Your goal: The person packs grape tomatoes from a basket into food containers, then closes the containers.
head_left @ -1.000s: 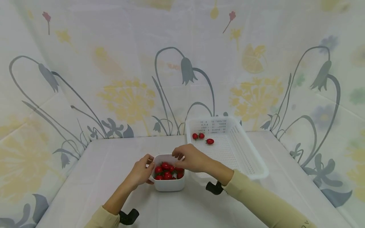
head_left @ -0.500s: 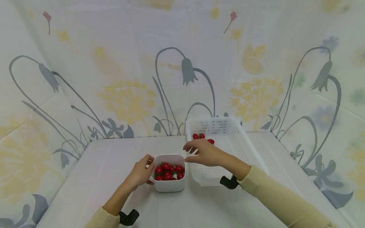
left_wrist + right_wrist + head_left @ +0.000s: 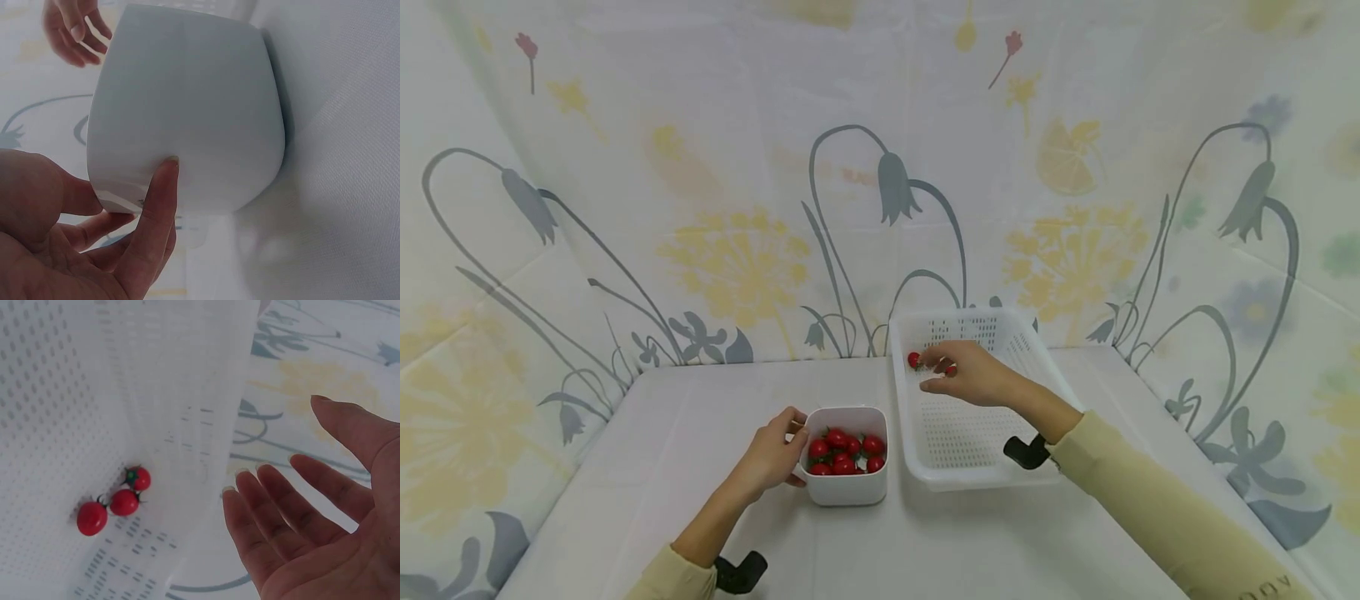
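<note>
Several red cherry tomatoes fill the lower part of a white square box standing on the table. My left hand holds this box by its left side, with a fingertip pressed on the outer wall and the thumb by the rim. Over the white perforated basket reaches my right hand, its fingers loosely bent and holding nothing. Near the basket's far left corner lie three cherry tomatoes with green stems, partly covered by the right hand in the head view.
A white cloth covers the table. Behind it hangs a flower-printed curtain, close to the basket's far wall. The box stands just left of the basket, a narrow gap between them.
My right hand has left the box and moved rightward and away from me, over the tomatoes in the basket. The left hand stays at the box.
</note>
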Tool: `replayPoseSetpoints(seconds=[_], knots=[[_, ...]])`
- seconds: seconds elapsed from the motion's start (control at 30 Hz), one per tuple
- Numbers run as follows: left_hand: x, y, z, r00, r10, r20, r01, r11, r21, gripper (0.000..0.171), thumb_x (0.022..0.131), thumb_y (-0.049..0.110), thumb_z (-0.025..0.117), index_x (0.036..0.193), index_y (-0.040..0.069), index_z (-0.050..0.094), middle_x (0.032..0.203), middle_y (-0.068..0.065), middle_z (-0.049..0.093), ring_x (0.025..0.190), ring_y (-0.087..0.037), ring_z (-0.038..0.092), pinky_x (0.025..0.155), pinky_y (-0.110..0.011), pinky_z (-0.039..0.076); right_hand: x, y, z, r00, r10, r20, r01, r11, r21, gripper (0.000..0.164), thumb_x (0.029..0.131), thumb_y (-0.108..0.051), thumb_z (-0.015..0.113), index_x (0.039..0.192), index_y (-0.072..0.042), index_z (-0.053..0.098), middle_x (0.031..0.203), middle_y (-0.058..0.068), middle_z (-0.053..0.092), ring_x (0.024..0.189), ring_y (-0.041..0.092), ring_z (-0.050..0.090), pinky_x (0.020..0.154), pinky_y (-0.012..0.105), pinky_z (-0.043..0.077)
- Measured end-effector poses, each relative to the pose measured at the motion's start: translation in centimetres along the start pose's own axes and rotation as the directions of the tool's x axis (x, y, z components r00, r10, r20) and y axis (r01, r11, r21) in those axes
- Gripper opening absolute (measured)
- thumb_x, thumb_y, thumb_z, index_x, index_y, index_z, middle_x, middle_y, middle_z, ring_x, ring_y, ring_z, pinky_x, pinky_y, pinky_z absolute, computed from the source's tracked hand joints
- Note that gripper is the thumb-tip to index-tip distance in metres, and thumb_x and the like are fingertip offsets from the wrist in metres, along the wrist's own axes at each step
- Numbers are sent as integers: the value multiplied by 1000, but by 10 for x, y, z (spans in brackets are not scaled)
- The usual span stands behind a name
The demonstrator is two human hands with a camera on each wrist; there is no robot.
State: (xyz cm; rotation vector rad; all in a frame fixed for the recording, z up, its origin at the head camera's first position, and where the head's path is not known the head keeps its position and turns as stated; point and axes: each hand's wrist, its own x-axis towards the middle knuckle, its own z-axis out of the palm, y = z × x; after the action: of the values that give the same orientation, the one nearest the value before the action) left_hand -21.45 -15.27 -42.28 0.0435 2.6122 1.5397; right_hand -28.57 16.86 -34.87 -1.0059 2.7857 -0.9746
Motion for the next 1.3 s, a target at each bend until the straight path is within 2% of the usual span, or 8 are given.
replayPoseSetpoints(seconds=[0.2,0.37,0.63,0.87,1.07,1.3], knots=[[0,0,0,1000,-2,5,2,1000,4,18,105,6,49,121,-1,55,131,-27,58,106,-38,64,52,-39,63,3,22,-11,1000,25,-12,-25,1000,-7,36,94,-15,73,124,3,65,124,19,68,109,36,66,91,45,61],[-1,2,-1,1000,3,9,-3,1000,2,19,105,6,49,121,-1,55,130,-27,59,106,-37,64,52,-39,63,5,40,-16,998,63,-24,-64,998,-29,38,95,-17,72,125,4,64,126,22,66,113,40,64,96,52,57],[0,-1,-1,1000,0,3,0,1000,0,19,105,6,49,122,-1,55,131,-27,59,108,-40,64,52,-39,63,11,51,-25,989,144,19,-143,988,-50,42,96,-16,71,131,6,60,128,24,63,115,42,63,96,51,57],[0,0,-2,1000,4,3,-4,1000,-4,19,105,6,49,121,0,55,131,-26,59,108,-40,65,53,-40,64,18,64,-31,974,222,40,-221,975,-27,45,94,-10,71,133,8,57,129,29,61,120,48,59,97,52,57],[0,2,-3,1000,7,2,-7,1000,-5,18,105,6,48,120,-1,55,129,-27,59,106,-38,64,52,-39,63,28,82,-25,958,276,72,-277,961,2,46,95,-12,71,134,8,56,131,31,59,123,46,58,99,53,56],[1,1,-2,1000,-1,0,1,1000,-19,17,105,7,50,119,0,56,128,-25,60,104,-36,65,53,-40,64,37,105,-8,944,315,95,-315,949,-22,45,95,-11,70,132,11,58,131,31,61,123,46,56,101,55,54]])
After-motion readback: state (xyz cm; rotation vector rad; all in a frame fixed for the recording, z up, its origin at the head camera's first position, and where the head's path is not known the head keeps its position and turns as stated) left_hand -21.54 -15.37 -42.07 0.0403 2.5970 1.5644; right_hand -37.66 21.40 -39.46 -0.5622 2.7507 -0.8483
